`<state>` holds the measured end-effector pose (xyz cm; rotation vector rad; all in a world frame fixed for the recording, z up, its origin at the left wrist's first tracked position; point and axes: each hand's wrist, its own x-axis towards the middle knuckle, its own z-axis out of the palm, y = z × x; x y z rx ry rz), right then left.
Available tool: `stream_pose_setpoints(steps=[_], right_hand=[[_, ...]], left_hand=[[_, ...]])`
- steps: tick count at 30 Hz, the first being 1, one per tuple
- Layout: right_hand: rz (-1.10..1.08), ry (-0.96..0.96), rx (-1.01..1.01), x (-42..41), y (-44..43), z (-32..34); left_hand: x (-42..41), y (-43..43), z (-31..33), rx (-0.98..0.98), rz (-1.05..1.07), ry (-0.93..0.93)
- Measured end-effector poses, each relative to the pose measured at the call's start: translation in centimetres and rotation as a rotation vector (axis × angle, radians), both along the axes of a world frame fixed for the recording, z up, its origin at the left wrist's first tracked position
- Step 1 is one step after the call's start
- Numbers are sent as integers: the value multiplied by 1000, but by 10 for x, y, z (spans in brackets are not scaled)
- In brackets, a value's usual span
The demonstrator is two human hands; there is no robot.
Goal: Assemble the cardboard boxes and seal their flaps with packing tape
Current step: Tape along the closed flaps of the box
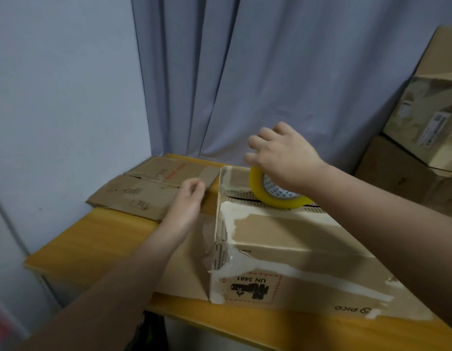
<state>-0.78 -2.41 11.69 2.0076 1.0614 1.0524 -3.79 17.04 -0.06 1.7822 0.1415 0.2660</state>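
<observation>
— Under the right hand, what sits there?
— A yellow tape roll, on edge on top of the box, right over the seam between its flaps. The hand lies over it, fingers curled round its far side; the thumb is hidden.
— And the left hand?
— Lower and left of the right one, at the box's left top edge. Its fingertips are drawn together as in a pinch; whether anything is between them I cannot tell.
— The two hands are apart, then?
— Yes, with the box's corner between them.
— Beyond the left hand?
— Some flat cardboard, lying on the wooden surface that also bears the box. Behind both hands hangs a grey curtain; right of the right hand, a stack of brown cartons.
</observation>
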Motion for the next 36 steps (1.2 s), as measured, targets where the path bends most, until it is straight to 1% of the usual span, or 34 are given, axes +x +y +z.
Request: stream_pose_setpoints(steps=[1,2,3,4,5,7,8,9,10,11,13,15,17,20,22,25,26,28,29,30,33,36], right_hand=[[13,-1,47,1,-3,-3],[16,7,109,2,-6,-6],[19,22,185,3,-10,-9],[18,55,286,3,-16,-10],[22,110,420,4,-23,-12],[-6,298,772,4,-42,-17],[-55,439,938,4,-52,-21],[-74,577,1067,4,-62,-26],[-67,703,1144,5,-69,-32],[-37,809,1184,4,-73,-38],[60,941,1222,3,-72,-47],[103,982,1274,4,-65,-56],[133,963,1303,6,-56,-59],[169,880,1289,6,-43,-50],[142,827,1216,8,-41,-34],[124,730,1069,6,-63,2],[42,683,970,2,-77,14],[-251,576,677,-8,-105,30],[-360,530,560,-14,-114,31],[-409,507,499,-19,-118,28],[-403,504,479,-25,-112,16],[-369,480,436,-23,-106,14]], left_hand=[[-5,-7,14,-42,-139,11],[-10,-16,23,-2,-276,67],[-12,-23,25,95,-378,129],[-14,-28,23,170,-432,152],[-11,-29,19,193,-447,156],[-5,-28,15,104,-445,147],[-2,-25,15,82,-454,150],[1,-23,16,104,-471,155],[5,-20,18,134,-489,154],[9,-16,22,175,-512,148],[18,-7,33,320,-539,156],[30,2,43,612,-518,152],[35,-1,52,817,-516,104],[33,-17,54,858,-625,54],[32,-17,50,876,-612,12],[34,-9,46,969,-548,117],[33,-9,46,986,-541,153],[31,-15,49,1023,-562,163],[29,-21,51,1063,-577,154],[28,-27,54,1114,-589,153],[30,-37,61,1283,-597,184],[30,-43,65,1393,-586,254]])
